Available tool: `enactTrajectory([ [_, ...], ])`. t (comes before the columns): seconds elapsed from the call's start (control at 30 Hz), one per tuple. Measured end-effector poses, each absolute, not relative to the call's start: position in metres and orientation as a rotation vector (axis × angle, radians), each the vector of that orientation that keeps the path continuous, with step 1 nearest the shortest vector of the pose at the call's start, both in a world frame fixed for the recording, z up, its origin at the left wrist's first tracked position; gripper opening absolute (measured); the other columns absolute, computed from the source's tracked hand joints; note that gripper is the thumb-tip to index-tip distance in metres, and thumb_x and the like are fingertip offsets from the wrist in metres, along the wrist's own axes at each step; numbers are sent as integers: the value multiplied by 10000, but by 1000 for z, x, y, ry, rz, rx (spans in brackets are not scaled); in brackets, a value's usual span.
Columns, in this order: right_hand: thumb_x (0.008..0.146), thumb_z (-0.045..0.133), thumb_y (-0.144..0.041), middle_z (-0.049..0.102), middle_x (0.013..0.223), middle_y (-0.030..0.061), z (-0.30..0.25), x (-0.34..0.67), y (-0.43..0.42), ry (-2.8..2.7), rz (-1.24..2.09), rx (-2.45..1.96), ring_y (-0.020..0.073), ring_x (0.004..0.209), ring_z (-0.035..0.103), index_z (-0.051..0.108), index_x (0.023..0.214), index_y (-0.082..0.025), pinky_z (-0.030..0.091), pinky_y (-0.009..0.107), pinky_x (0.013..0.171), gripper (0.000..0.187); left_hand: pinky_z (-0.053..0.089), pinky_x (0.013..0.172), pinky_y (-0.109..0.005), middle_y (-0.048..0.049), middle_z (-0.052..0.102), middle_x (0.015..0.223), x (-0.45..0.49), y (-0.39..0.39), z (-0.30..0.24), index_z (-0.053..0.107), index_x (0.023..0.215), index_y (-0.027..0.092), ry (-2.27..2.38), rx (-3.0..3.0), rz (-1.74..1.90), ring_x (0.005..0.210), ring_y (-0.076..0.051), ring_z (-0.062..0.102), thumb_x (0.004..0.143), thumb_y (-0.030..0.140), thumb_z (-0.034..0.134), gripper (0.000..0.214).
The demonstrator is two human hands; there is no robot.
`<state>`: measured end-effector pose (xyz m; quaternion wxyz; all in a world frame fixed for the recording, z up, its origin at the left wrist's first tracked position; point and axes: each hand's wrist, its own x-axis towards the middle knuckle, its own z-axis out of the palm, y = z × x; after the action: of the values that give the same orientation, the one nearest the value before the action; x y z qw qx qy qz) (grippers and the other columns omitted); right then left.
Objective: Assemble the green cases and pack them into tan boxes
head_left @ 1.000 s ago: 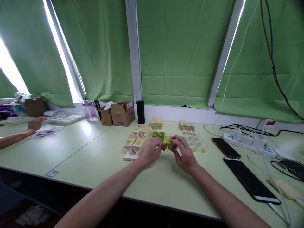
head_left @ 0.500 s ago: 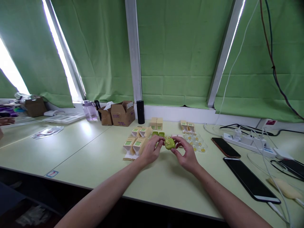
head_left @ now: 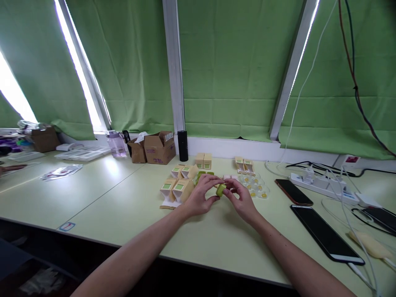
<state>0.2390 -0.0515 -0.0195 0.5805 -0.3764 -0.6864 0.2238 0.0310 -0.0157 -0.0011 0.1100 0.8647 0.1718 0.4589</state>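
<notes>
A small rounded green case (head_left: 220, 190) is held up just above the table, turned so that a narrow side shows. My right hand (head_left: 243, 200) grips it between thumb and fingers. From the other side, my left hand (head_left: 201, 198) is closed at it, fingers over the top and thumb near the lower edge. More green pieces (head_left: 200, 175) lie just behind my left hand, partly covered by it. Beyond my right hand are clear plastic pieces with yellow, egg-like centres (head_left: 255, 187) and something pale pink (head_left: 230, 177).
Small cardboard boxes (head_left: 182, 189) stand left of my hands, with others (head_left: 203, 161) behind. Two phones (head_left: 324, 233), a power strip (head_left: 324, 185) and cables lie right. At the back are brown cartons (head_left: 159, 148), a black cylinder (head_left: 182, 146) and a bottle (head_left: 116, 144). Another person's hand (head_left: 12, 168) shows far left.
The green case has turned from its broad face to a narrow side. My left hand has moved right, its fingers now over the case. The other person's hand at far left has shifted.
</notes>
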Motion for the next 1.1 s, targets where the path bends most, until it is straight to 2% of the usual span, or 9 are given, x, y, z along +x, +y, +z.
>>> enactTrajectory([
  [0.23,1051,574,-553,788,908,64,-12,245,-51,-1512,416,-940,232,826,735,714,1134,-224,579,345,734,367,579,1055,-517,-127,718,1260,30,-9,-6,678,1372,251,551,2353,1414,1239,-298,624,911,200,800,480],
  [0.4,1011,586,-445,776,897,78,-8,273,-37,-1361,119,-1175,236,753,668,755,1032,-213,508,351,655,287,597,1035,-453,-146,715,1355,25,9,-16,687,1392,218,616,2044,1386,1216,-270,688,940,349,796,483],
  [0.53,947,595,-273,793,994,83,-15,295,-25,-1493,-193,-1378,298,927,662,765,966,-246,507,423,765,174,601,1036,-441,-162,704,1433,22,20,-20,665,1453,205,580,1781,1279,1190,-266,724,930,462,808,600],
  [0.6,905,611,-185,801,1026,87,-20,300,-21,-1611,-317,-1431,328,1035,644,771,965,-248,508,443,794,183,590,1053,-434,-165,716,1421,22,22,-19,670,1453,193,547,1671,1263,1213,-272,724,896,484,843,652],
  [0.67,873,639,-130,796,1022,97,-26,300,-20,-1744,-440,-1454,337,1052,622,781,985,-242,507,467,839,213,583,1055,-420,-163,740,1381,23,23,-19,688,1435,185,519,1584,1263,1228,-278,723,855,491,884,685],
  [0.9,876,681,-104,757,1116,164,-33,286,-22,-2002,-695,-1584,365,1101,576,779,950,-214,456,500,891,165,601,945,-369,-160,749,1370,24,25,-21,729,1389,208,474,1511,1250,1218,-289,726,826,466,917,648],
  [1.1,922,648,-115,738,1117,173,-30,285,-20,-2041,-700,-1649,353,1147,543,785,909,-197,399,471,928,160,571,940,-343,-161,741,1382,24,24,-19,736,1383,202,451,1448,1229,1228,-285,701,794,426,946,665],
])
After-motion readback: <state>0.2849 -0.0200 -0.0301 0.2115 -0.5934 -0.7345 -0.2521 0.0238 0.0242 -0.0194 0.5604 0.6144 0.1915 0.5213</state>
